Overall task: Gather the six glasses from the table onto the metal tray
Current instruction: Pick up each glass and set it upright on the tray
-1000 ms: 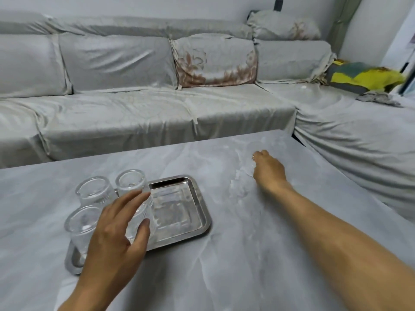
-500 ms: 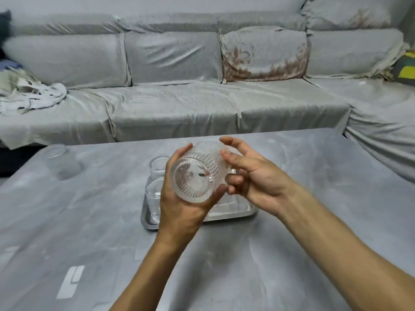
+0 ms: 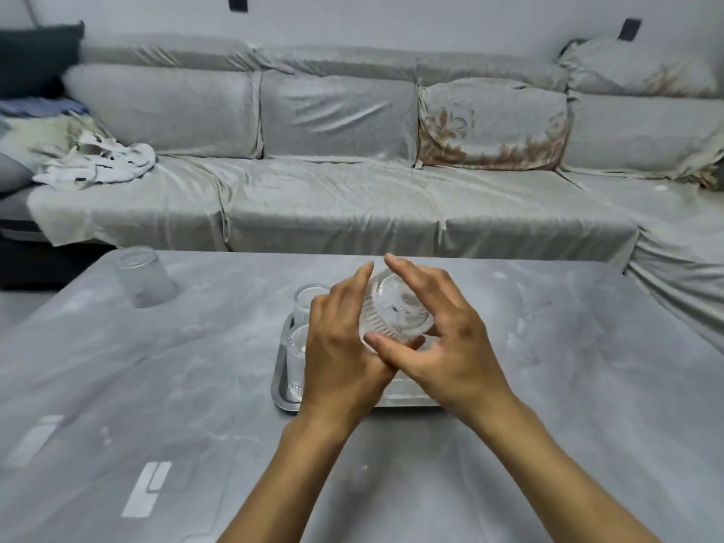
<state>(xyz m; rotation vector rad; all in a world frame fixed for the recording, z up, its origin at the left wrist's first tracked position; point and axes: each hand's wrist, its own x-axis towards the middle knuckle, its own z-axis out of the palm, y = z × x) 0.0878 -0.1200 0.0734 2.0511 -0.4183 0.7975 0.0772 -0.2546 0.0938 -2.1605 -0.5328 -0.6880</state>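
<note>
A ribbed clear glass [image 3: 395, 309] is held tilted above the metal tray [image 3: 283, 386] between both hands. My left hand [image 3: 339, 354] wraps its left side and my right hand [image 3: 442, 342] grips its right side and bottom. Two clear glasses [image 3: 303, 303] stand on the tray's left part, mostly hidden behind my left hand. Another clear glass [image 3: 143, 282] stands alone at the table's far left corner. The rest of the tray is hidden by my hands.
The grey marble-look table [image 3: 568, 386] runs up to a grey covered sofa [image 3: 333, 182] along its far edge and right side. Crumpled cloth [image 3: 98, 162] lies on the sofa's left end.
The view has shifted and come closer to the table. The held glass has turned over from its mouth facing me, and my right hand has closed further around it.
</note>
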